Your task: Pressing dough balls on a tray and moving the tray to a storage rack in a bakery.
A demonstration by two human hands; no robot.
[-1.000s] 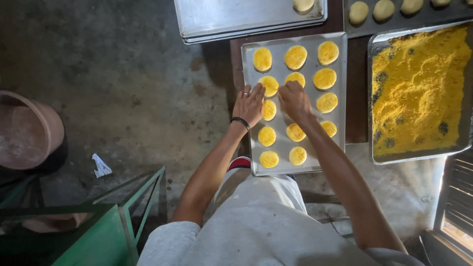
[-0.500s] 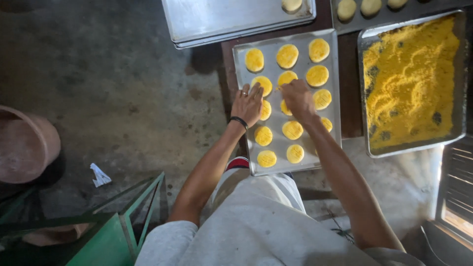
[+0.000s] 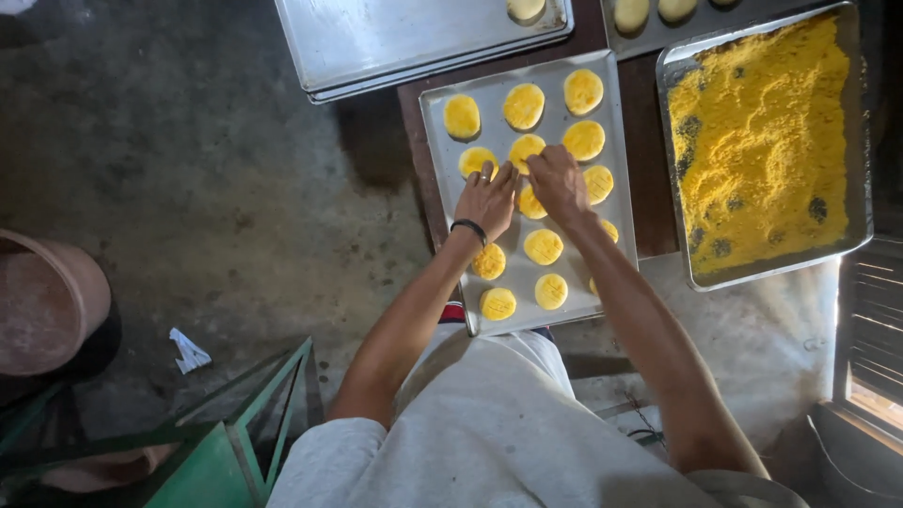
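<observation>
Mostly round, flat yellow dough discs

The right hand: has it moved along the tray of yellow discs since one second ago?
Yes. The right hand moved up the tray, away from the person's body: it lay over the middle rows, and now its fingers reach the second row from the far end.

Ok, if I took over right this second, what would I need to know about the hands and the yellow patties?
Left hand: open, flat on the patties mid-tray, black band on the wrist.
Right hand: fingers pressing a patty beside it.
Baking tray: yellow patties in three columns; the near ones show press marks.
Crumb tray: to the right, full of yellow crumbs.
Done: tray looks filled.
Left: probably pressing the far rows, which look smooth.
</observation>
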